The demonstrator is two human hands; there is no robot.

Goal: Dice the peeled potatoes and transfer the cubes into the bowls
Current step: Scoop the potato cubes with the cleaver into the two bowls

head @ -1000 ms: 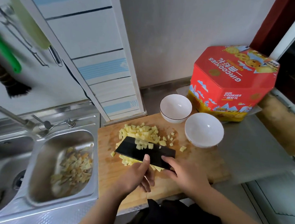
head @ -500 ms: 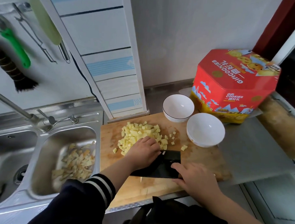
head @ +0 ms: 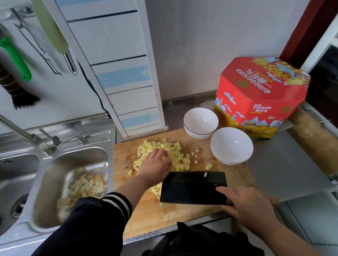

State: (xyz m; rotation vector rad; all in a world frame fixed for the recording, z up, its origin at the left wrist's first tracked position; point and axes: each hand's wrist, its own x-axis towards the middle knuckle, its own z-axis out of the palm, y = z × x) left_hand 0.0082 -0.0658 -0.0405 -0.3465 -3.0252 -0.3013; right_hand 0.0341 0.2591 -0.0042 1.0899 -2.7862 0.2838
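Note:
A heap of yellow potato cubes (head: 179, 154) lies on the wooden cutting board (head: 237, 178). My left hand (head: 155, 167) reaches into the heap from the near side, its fingers curled over the cubes. A black cleaver (head: 193, 187) lies flat on the board just right of that hand, a few cubes showing by its left edge. My right hand (head: 248, 204) grips the cleaver at its near right end; the handle is hidden under it. Two white bowls stand at the board's far right, one at the back (head: 200, 121) and one nearer (head: 231, 145); both look empty.
A steel sink basin (head: 45, 180) with potato peelings sits left of the board, a tap (head: 19, 131) above it. A red cookie tin (head: 260, 95) stands behind the bowls. Utensils and a brush (head: 13, 84) hang on the left wall. Grey counter (head: 286, 166) extends right.
The cleaver has come down flat onto the board, nearer and to the right. My left hand left the blade and moved forward into the heap of cubes.

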